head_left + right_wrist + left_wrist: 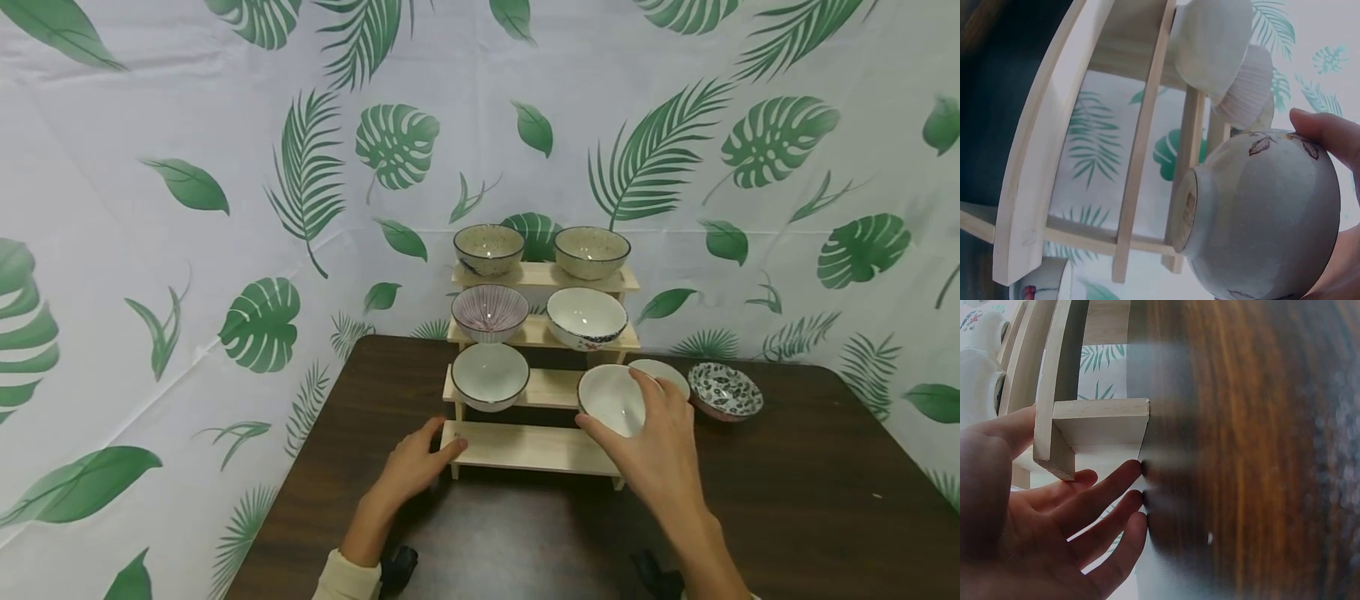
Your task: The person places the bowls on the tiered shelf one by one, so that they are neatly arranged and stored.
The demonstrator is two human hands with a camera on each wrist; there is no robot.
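Observation:
My right hand [663, 450] grips a white bowl [611, 400] by its rim, thumb at the near side and fingers over the far side. In the right wrist view this bowl [1260, 219] is tilted, its foot toward the stand and small brown leaf marks near its rim. It overlaps the right end of the second step in the head view. The left hand [416, 462] holds the left end of the lowest step of a wooden tiered stand [532, 446], thumb over the board. In the left wrist view its other fingers [1116, 540] reach down to the tabletop.
Two speckled bowls [489, 250] stand on the top step. Below are a purple-striped bowl [490, 312] and a flower-patterned white bowl [587, 317]. Another white bowl [491, 375] sits on the second step's left. A pale bowl [663, 373] and a dark-patterned bowl [725, 390] lie right of the stand.

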